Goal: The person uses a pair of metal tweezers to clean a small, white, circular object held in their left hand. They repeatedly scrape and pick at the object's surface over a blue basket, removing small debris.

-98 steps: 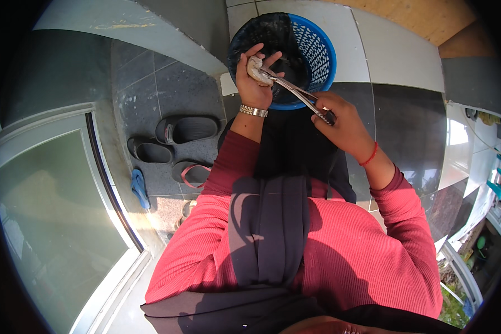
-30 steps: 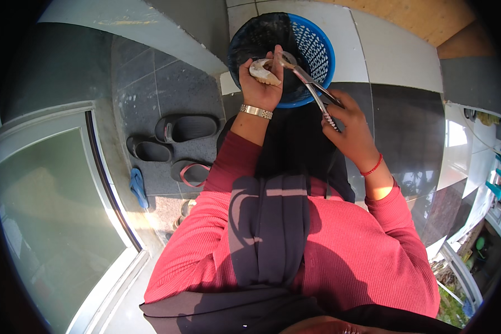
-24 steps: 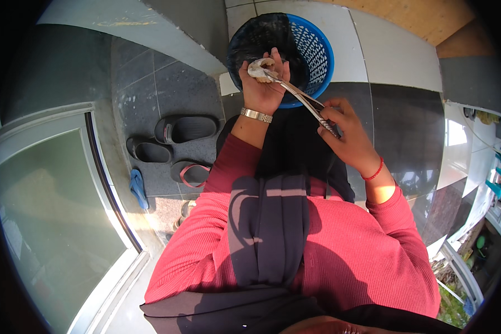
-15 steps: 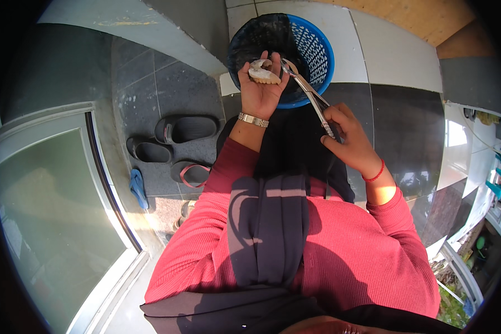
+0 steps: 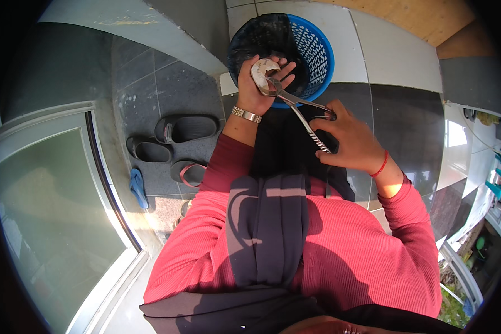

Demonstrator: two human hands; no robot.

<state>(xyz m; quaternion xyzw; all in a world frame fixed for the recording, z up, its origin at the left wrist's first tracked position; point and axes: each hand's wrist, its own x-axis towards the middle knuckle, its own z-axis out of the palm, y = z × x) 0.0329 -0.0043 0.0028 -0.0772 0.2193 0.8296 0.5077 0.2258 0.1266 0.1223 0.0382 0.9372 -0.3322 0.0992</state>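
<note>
My left hand is raised over the near side of a blue basket lined with a black plastic bag. It grips a pale, C-shaped piece between thumb and palm, fingers partly spread behind it; what the piece is made of I cannot tell. Metal shears reach in from the right, their jaws at the lower end of the piece and partly hidden against it. My right hand is wrapped around the shears' handles, which are spread apart.
Dark slip-on sandals, a sandal with a pink strap and a blue flip-flop lie on the grey tiles at left. A framed glass door stands beyond them. Pale and dark tiles extend to the right.
The shears have swung down and left, their handles now spread wider and their jaws at the piece. My left hand has tilted, turning the piece. My right hand has shifted slightly lower.
</note>
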